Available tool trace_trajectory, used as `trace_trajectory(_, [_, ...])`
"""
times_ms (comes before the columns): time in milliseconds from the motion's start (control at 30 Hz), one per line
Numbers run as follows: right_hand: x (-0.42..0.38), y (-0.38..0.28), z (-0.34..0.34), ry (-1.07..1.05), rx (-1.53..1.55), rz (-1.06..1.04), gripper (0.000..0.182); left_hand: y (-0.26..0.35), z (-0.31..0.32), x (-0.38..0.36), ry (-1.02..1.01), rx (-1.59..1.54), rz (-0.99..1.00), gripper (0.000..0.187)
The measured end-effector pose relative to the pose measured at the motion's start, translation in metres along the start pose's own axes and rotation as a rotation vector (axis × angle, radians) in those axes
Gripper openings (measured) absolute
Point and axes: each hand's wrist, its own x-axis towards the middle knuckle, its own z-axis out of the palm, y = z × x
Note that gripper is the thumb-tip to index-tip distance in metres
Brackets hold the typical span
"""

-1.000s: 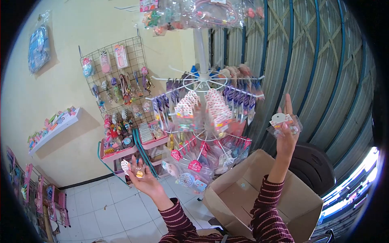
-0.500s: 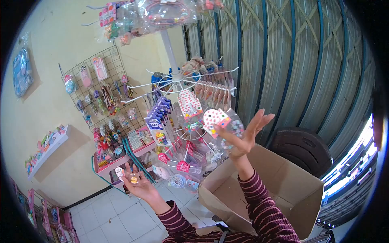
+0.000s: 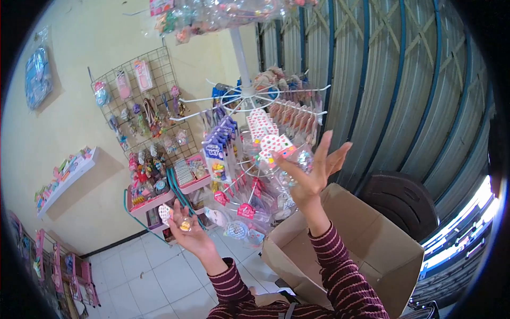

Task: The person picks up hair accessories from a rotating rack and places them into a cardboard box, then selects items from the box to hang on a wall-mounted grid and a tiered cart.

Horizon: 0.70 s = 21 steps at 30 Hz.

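My right hand (image 3: 309, 181) is raised at the front of a white wire display rack (image 3: 248, 98). It pinches a clear packet with a heart-print card (image 3: 277, 144) at the thumb side, the other fingers stretched upward. This packet overlaps a similar heart-print card (image 3: 261, 125) hanging on the rack. Lower on the left, my left hand (image 3: 192, 237) is palm up and holds a small clear packet (image 3: 185, 224) with something yellow inside. Its heart-print card (image 3: 165, 213) sticks out past the fingers.
An open cardboard box (image 3: 345, 234) stands below my right arm, with a dark brown chair (image 3: 401, 202) behind it. Purple-card packets (image 3: 216, 154) hang on the rack. A wire grid (image 3: 141, 85) with accessories and a white shelf (image 3: 69, 178) are on the wall.
The view has shifted, moving the rack rightward in the picture. My right hand and its packet have moved left, closer to the hanging heart-print card. My left hand has risen slightly, still holding its packet.
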Motion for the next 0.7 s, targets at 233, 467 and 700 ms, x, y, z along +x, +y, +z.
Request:
trace_trajectory(233, [0.005, -0.003, -0.006, -0.075, 0.028, 0.172, 0.018, -0.002, 0.006, -0.007, -0.098, 0.038, -0.049, 0.032])
trace_trajectory(467, [-0.021, -0.011, -0.003, -0.424, -0.039, 0.214, 0.030, -0.003, 0.012, -0.012, -0.119, 0.037, -0.085, 0.033])
trace_trajectory(700, [-0.034, -0.025, -0.047, -0.466, 0.384, 0.259, 0.025, -0.008, 0.016, -0.026, -0.211, 0.058, -0.064, 0.031])
